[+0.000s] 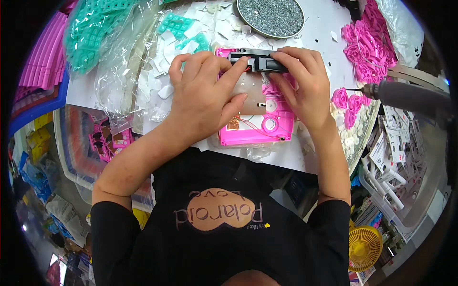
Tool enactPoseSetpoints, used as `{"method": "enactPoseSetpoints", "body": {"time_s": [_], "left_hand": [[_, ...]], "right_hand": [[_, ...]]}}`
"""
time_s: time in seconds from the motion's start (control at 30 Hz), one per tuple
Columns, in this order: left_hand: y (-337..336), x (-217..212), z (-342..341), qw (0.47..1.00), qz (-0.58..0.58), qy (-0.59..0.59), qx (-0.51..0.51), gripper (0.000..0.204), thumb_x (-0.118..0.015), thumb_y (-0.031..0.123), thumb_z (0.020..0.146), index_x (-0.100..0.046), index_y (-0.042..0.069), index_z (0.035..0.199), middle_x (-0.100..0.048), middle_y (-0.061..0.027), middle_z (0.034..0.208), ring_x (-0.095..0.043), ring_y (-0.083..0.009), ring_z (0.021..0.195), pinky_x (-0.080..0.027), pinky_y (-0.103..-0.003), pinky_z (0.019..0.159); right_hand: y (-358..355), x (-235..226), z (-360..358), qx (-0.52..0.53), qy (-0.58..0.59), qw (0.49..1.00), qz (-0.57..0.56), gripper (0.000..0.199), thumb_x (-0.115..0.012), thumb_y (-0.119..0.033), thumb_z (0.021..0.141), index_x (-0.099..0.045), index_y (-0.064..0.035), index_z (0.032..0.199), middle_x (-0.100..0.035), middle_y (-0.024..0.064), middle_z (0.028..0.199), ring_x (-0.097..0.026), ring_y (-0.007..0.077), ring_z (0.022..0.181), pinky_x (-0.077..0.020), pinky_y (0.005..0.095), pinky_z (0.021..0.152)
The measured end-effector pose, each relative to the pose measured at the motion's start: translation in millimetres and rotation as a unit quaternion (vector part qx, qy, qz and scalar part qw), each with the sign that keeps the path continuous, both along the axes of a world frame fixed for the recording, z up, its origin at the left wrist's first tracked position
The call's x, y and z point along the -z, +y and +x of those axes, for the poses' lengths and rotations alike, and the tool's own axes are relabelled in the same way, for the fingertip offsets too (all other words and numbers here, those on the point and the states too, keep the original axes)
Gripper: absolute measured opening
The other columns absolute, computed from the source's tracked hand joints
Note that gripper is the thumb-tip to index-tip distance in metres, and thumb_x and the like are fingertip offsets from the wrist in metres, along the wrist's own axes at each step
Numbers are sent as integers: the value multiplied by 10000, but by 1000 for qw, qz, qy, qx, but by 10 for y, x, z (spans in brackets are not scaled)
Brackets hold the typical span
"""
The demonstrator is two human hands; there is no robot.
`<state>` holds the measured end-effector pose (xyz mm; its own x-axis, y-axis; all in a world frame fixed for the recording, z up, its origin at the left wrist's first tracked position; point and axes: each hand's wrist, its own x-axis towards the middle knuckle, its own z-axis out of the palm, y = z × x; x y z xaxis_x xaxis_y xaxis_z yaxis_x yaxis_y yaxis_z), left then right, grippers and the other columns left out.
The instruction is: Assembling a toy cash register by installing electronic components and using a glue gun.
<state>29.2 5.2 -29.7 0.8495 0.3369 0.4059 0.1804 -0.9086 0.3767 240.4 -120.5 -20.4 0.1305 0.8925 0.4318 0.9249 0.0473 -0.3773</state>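
In front of me lies a pink plastic housing (248,137) with a brown board or plate (252,88) over its middle, a copper-coloured part in its lower left corner and thin red and black wires. A long black plastic piece (261,62) sits across the housing's far end. My right hand (305,78) pinches the right end of that piece between thumb and fingers. My left hand (202,90) spreads over the housing's left side, index fingertip on the black piece near a red wire, thumb above the brown plate. What lies beneath my left palm is hidden.
A round tray of small screws (271,18) stands at the back. An electric screwdriver (410,97) points in from the right, beside pink parts (365,52) and white discs (349,136). Green parts in plastic bags (98,28) and white paper pieces (155,74) lie left.
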Motion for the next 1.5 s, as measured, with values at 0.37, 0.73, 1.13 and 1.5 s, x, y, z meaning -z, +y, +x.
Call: {"method": "enactPoseSetpoints", "body": {"time_s": [0.37, 0.73, 1.13, 1.5], "left_hand": [[262, -312, 182, 990, 75, 73, 91, 311, -754, 238, 800, -706, 75, 1060, -634, -58, 1116, -593, -253, 1102, -374, -483, 1031], [999, -15, 1635, 983, 40, 163, 74, 209, -642, 266, 886, -730, 112, 776, -712, -116, 862, -647, -286, 995, -395, -526, 897], [920, -97, 1444, 991, 68, 80, 86, 211, -674, 336, 870, -740, 137, 854, -720, -91, 896, -655, -273, 995, -385, -512, 916], [258, -279, 620, 970, -188, -28, 152, 108, -781, 170, 842, -713, 109, 899, -653, -21, 812, -636, -208, 850, -318, -466, 1048]], "right_hand": [[20, -113, -2, -3, -67, 996, -64, 445, -836, -88, 720, -712, -91, 1148, -680, 83, 1123, -589, 307, 1056, -480, 425, 943], [414, -1111, 463, -181, 537, 805, 174, 716, -707, -340, 893, -411, 19, 1438, -536, 176, 1207, -564, 276, 1006, -480, 425, 942], [419, -812, 512, -235, 531, 803, 135, 559, -754, -179, 861, -496, 6, 1321, -675, 150, 1005, -670, 219, 882, -533, 349, 914], [238, -829, 239, -357, 526, 760, 132, 373, -477, -217, 991, -501, -71, 1334, -472, 5, 713, -447, 142, 653, -466, 391, 760]]}}
